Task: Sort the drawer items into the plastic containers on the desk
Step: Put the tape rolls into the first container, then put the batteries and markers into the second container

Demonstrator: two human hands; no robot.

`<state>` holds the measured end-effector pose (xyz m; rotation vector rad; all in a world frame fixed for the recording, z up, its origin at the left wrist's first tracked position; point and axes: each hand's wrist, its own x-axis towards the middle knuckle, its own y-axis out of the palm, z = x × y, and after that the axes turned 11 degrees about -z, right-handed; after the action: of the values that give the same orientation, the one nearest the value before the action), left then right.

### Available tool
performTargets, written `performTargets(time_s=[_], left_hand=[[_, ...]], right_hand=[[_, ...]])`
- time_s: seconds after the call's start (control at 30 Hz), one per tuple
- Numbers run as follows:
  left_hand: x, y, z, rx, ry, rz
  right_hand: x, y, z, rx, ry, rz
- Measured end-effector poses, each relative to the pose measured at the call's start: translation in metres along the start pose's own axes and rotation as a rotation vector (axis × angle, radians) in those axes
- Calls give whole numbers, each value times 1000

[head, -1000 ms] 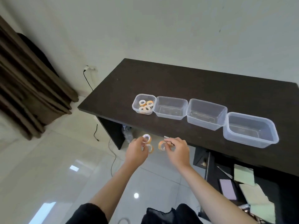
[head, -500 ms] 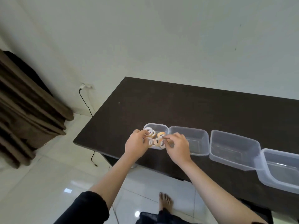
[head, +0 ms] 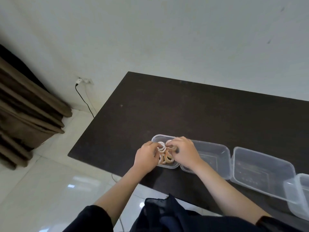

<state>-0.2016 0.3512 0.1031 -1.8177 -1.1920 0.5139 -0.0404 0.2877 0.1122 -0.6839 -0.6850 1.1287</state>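
Several small tape rolls (head: 167, 157), white and orange rings, lie in the leftmost clear plastic container (head: 158, 137) on the dark desk (head: 175, 104). My left hand (head: 146, 156) reaches over that container's left side, its fingertips pinching a white roll. My right hand (head: 184, 152) comes in from the right, fingers curled on rolls near the container's far side. Both hands hide part of the container and its contents.
Three more clear plastic containers stand in a row to the right: the second (head: 215, 153), the third (head: 260, 166), the fourth (head: 301, 195) cut by the frame edge. A brown curtain (head: 25, 114) hangs at the left; a cable (head: 83, 101) runs down the wall.
Both hands carried tape rolls up from below the desk edge and now sit lower inside the leftmost container. The camera view tilted up toward the wall.
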Motion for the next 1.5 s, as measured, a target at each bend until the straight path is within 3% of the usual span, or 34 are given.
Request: performTargets(time_s=[0.27,0.43,0.6,0.8,1.13,1.5], left_hand=[[-27,-13,4,-119,14,-89],[-75,-27,8,-193,35,-116],[-143,-32,12,-222,19,-38],[-212,-16,-5,-270,71,111],[-265,33,-83,-314,191,301],[-340,134,-220,-290,235,494]], right_hand=[[-25,-2,16,121,94,-128],[-77,7,36,179,91,-316],[-155,19,64,184,121,-405],[-250,15,67,171,264,-338],[-357,-35,23,128,492,-411],[-488,-117,-89,108,662,-485]])
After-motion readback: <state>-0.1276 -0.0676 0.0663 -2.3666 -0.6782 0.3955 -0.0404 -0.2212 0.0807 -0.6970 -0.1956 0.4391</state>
